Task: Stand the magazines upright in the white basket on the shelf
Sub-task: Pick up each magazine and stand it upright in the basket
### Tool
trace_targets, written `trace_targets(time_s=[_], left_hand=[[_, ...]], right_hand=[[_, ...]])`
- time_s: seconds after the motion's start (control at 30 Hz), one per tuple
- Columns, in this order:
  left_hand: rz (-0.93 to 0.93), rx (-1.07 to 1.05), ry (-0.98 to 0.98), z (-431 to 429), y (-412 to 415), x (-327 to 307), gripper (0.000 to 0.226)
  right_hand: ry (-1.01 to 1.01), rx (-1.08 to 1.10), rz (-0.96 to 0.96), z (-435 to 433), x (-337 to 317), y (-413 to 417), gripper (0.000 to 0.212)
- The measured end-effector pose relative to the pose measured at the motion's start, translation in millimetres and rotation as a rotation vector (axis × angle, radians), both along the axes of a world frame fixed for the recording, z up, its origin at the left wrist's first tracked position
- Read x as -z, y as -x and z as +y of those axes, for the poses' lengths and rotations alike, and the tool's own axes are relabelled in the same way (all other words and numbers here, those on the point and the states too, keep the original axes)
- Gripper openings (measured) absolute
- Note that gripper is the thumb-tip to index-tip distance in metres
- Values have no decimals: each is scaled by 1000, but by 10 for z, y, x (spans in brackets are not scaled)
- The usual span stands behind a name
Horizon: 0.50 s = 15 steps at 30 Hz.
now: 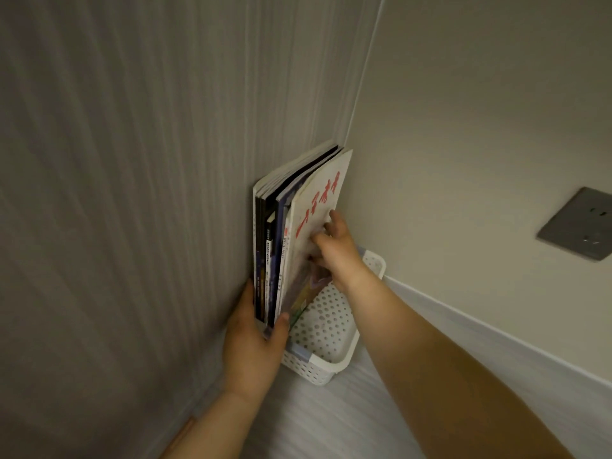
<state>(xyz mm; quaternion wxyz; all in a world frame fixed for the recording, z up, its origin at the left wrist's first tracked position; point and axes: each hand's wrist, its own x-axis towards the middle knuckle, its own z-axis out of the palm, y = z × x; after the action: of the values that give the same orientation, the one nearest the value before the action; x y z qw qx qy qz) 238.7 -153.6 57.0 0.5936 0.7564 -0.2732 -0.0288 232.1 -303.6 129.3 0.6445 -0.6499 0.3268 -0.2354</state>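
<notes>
A stack of several magazines point(299, 207) stands upright in the left part of the white perforated basket point(326, 326), leaning against the striped wall in the corner. The outermost one has a pale cover with red characters. My left hand point(253, 339) clasps the near lower edge of the stack, thumb on the right face, fingers on the wall side. My right hand point(334, 250) presses flat with spread fingers on the pale cover, about halfway up. The basket's right part holds nothing visible.
The basket sits on a pale shelf surface point(331, 422) in a corner between a striped wall point(132, 193) and a plain wall point(463, 127). A grey wall socket point(578, 223) is mounted on the plain wall to the right.
</notes>
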Motion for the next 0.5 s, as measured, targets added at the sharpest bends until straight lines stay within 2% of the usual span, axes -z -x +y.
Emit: trace_targets(time_s=[0.3, 0.5], left_hand=[[40, -16, -32, 32, 107, -97, 54], [-83, -36, -97, 181, 599, -177, 49]], right_hand=[[152, -61, 126, 89, -48, 262, 61], [305, 158, 97, 129, -135, 912, 48]])
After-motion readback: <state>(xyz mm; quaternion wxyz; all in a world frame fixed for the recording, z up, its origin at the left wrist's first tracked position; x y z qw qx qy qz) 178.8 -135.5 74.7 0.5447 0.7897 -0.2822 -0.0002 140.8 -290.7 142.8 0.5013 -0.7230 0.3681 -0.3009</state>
